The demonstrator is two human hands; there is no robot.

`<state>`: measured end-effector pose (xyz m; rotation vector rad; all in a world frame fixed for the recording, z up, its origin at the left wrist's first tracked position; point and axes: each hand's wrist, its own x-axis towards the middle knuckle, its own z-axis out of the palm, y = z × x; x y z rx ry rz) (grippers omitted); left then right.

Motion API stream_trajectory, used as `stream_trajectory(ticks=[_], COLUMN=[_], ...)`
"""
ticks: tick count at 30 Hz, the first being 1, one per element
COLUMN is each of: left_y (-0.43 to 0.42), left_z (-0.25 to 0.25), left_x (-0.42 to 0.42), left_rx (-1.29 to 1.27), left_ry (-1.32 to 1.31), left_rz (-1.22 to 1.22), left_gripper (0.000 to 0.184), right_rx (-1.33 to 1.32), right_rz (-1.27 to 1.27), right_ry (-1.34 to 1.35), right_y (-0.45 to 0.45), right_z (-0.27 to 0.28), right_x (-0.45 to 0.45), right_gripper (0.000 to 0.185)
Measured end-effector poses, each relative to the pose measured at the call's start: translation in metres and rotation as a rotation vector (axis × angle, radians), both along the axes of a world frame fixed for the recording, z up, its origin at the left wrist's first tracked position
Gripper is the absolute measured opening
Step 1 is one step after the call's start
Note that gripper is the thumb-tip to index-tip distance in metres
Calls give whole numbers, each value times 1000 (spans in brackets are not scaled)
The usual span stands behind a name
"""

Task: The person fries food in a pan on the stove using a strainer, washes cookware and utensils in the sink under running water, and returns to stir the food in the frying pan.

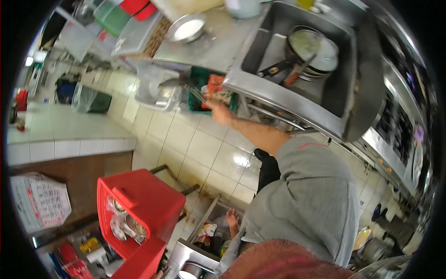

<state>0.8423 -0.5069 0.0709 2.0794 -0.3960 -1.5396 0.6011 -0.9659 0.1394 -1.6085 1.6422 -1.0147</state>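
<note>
My right hand reaches out, closed round the thin handle of a metal utensil. The utensil's broad dark end lies above the edge of a green basket, which holds red and pale items. Beside the basket is a clear plastic bag or bin liner. Lower in view, my left hand is held with its fingers apart and nothing in them, above an open metal drawer or bin with packets inside.
A steel sink holds pans and bowls. The counter bears a metal bowl of white stuff. A red bin stands lower left. A stove is at right. Another person's dark shoes show lower right.
</note>
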Motion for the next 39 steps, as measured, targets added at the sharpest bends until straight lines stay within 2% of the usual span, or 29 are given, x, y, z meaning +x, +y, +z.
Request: stream_trajectory(ticks=[2, 4, 5, 6, 7, 9, 10, 13, 14, 15, 16, 18, 19, 21, 24, 26, 27, 28, 30, 35, 37, 39], left_y=[-10, -24, -35, -52, -62, -77, -84, -112, -121, -128, -139, -147, -149, -147, -131, -119, -113, -99, -70, -8, 14, 42], left_z=[-11, -15, -16, 19, 18, 10, 3, -7, -8, -7, -7, -11, -15, -22, -37, -67, -84, -78, -77, -77, -70, -47], left_x=[8, 18, 21, 8, 7, 12, 16, 10, 2, -9, -20, -53, -71, -110, -170, -217, -238, -266, -316, -448, -503, -557], left_rx=[5, -22, -41, -24, -57, -98, -100, -72, -67, -70, -71, -110, -134, -185, -270, -452, -658, -855, -834, -808, -794, -770], left_ry=[19, -103, -166, -184, -187, -151, -122, -32, -15, -15, 1, -7, -13, -31, -94, -186, -314, -430, -368, -213, -134, -51], left_rz=[-62, -391, -564, -664, -742, -804, -791, -710, -706, -739, -758, -886, -951, -1085, -1345, -1687, -1927, -2061, -2239, -2313, -2286, -2235], left_gripper=[38, 36, 35, 33, 31, 28, 27, 23, 22, 21, 20, 19, 19, 18, 17, 16, 16, 15, 17, 20, 21, 22], right_rx=[352, 144, 140, 136, 118, 46, -2, -17, -128, 84, 82, 84, -152, -118, -163, -294, -394, -385, -328, -175, -84, -96], right_rz=[214, 278, 224, 332, 439, 394, 419, 284, 230, 132, 10, -242, -335, -519, -739, -819, -824, -875, -959, -1070, -1118, -1126], right_ry=[-15, -93, -88, -176, -252, -286, -332, -311, -284, -404, -334, -245, -103, -339, -446, -367, -283, -264, -218, -232, -355, -270], right_y=[69, 136, 166, 193, 216, 267, 294, 369, 391, 414, 436, 477, 492, 538, 601, 640, 660, 678, 720, 818, 846, 865], right_z=[88, 124, 135, 145, 159, 198, 222, 308, 320, 339, 349, 349, 315, 300, 268, 245, 235, 224, 230, 257, 276, 274], right_x=[-20, -34, -42, -52, -67, -95, -107, -150, -163, -175, -187, -208, -225, -245, -282, -311, -327, -343, -368, -413, -424, -449], right_gripper=[52, 52, 52, 50, 49, 48, 48, 45, 46, 45, 45, 40, 35, 28, 23, 21, 20, 21, 23, 30, 32, 35])
